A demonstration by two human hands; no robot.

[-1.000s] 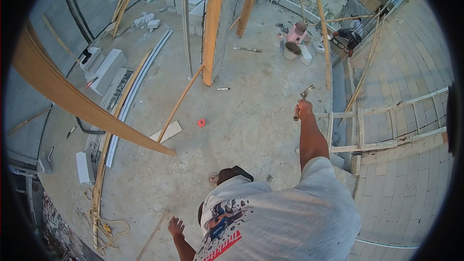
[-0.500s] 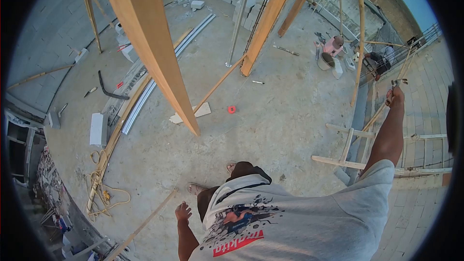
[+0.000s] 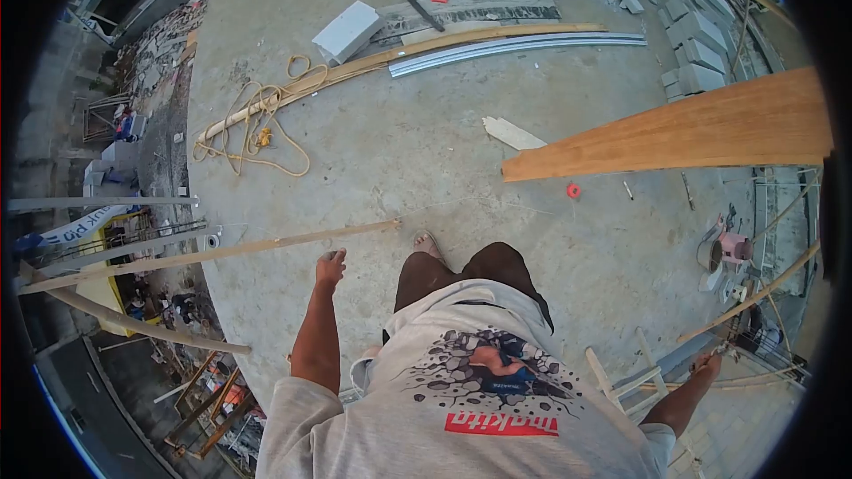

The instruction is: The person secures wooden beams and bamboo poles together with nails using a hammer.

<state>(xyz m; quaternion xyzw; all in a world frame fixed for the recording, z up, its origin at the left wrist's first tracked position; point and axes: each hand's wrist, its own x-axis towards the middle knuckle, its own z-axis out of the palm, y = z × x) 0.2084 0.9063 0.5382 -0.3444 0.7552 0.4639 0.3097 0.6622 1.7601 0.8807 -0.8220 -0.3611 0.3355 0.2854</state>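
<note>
My left hand (image 3: 330, 270) hangs over the concrete floor with its fingers loosely bent, and nothing shows in it. Just beyond it, apart from the fingers, the end of a long wooden strip (image 3: 306, 238) reaches in from the left. Out at the lower right, my right hand (image 3: 706, 364) is closed around a hammer (image 3: 722, 349), whose metal head shows small beside the fist. Most of the hammer's handle is hidden. Close to my right forearm is a pale wooden ladder (image 3: 637, 381).
A broad orange-brown timber post (image 3: 674, 137) rises at the right. A red round object (image 3: 573, 191) lies by its foot. Ahead are metal channels (image 3: 515, 51), a yellow rope (image 3: 266, 137) and a white block (image 3: 348, 31). Past the slab's left edge is a lower, cluttered area.
My view and body have turned left, so the post now lies across the right side. My right arm, still gripping the hammer, has dropped from its outstretched position.
</note>
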